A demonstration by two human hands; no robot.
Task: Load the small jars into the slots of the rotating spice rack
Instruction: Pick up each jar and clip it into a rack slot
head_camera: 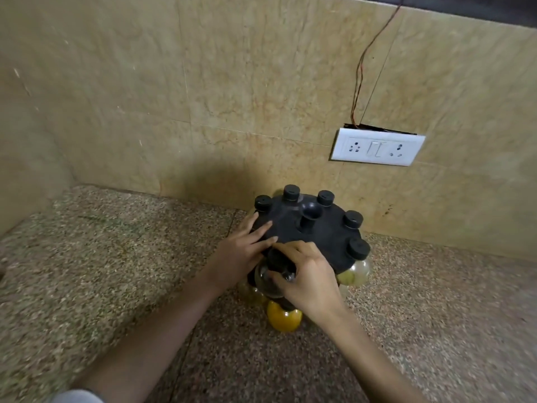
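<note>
While left hand (pixel 241 251) steadies rack (pixel 308 231), right hand (pixel 305 274) grips jar (pixel 270 282).

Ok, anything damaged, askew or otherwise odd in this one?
Yes: above the wall socket plate a dark gap shows, and loose wires run from it up the tiled wall. The spice rack and its seated jars look upright; no spill shows.

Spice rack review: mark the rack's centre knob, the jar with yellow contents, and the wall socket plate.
centre knob (pixel 310 212), head view, on its rounded top.
yellow jar (pixel 284 318), head view, on its lit yellow body below the right hand.
socket plate (pixel 377 148), head view, on the white face by the switches.
</note>
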